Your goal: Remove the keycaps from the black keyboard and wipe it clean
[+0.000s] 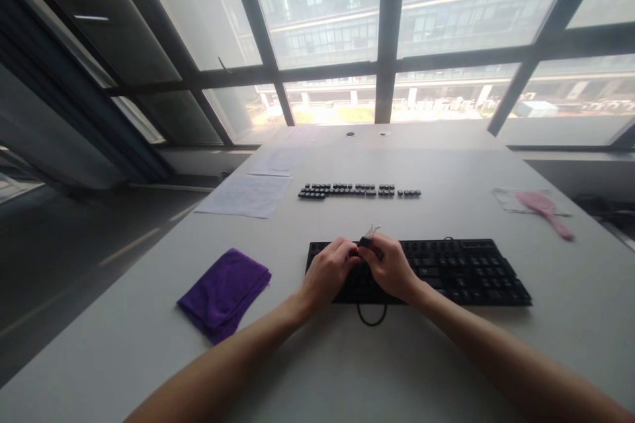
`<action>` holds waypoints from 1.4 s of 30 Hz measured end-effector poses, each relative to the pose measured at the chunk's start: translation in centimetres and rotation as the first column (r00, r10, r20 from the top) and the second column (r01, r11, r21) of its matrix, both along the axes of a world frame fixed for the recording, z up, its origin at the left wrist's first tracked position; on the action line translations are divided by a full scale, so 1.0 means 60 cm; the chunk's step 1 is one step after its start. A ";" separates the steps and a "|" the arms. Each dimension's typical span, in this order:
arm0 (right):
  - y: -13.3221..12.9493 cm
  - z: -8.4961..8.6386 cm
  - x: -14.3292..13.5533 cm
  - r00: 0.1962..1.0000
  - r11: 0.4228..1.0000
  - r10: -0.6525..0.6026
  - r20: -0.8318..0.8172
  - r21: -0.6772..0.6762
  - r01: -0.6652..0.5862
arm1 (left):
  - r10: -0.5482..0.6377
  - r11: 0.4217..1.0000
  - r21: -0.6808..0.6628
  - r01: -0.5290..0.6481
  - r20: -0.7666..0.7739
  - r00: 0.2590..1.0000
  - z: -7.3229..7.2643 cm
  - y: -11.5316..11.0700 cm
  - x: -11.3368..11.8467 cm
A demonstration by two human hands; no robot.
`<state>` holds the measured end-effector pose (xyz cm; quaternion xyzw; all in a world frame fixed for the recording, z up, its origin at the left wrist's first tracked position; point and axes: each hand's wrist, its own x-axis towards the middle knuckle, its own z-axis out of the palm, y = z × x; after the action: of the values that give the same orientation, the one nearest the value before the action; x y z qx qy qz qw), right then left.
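Over the left half of a black keyboard (461, 271), my two hands meet with their fingertips close together. My right hand (389, 266) is closed on a small black binder clip (366, 241), whose pale wire handles stick up and away from me. My left hand (328, 269) is closed in a pinch right beside the clip; its fingers hide whatever lies between them. Both hands cover part of the keys below. Beyond the keyboard, loose black keycaps (352, 190) stand in rows on the white table (317, 357).
A folded purple cloth (225, 294) lies left of the keyboard. White paper sheets (245, 195) rest at the far left. On the right is a pink hairbrush-like object (543, 210) partly on a pale sheet. A black cable loop (372, 324) pokes out at the keyboard's front edge.
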<state>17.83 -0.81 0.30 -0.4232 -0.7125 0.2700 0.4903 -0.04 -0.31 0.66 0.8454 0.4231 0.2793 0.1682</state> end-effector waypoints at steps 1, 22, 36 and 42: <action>-0.001 -0.001 -0.001 1.000 1.000 -0.010 0.009 0.014 0.010 | -0.013 1.000 -0.001 0.013 0.027 1.000 0.000 0.000 0.000; 0.020 -0.015 -0.006 0.956 0.964 -0.103 -0.273 -0.266 0.028 | 0.091 0.995 -0.061 -0.076 0.302 0.949 0.022 0.008 -0.009; 0.013 -0.012 -0.008 0.968 0.973 -0.062 -0.242 -0.232 0.004 | 0.437 0.899 -0.091 -0.428 0.110 0.893 -0.024 0.242 -0.041; 0.014 -0.010 -0.006 0.980 0.975 -0.042 -0.193 -0.221 -0.002 | 0.466 0.884 -0.011 -0.467 0.083 0.881 -0.038 0.261 -0.039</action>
<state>17.47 0.00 -0.28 -0.4534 -0.6221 0.3826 0.5109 -2.39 15.34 -1.64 0.7073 0.6052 0.3483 0.1098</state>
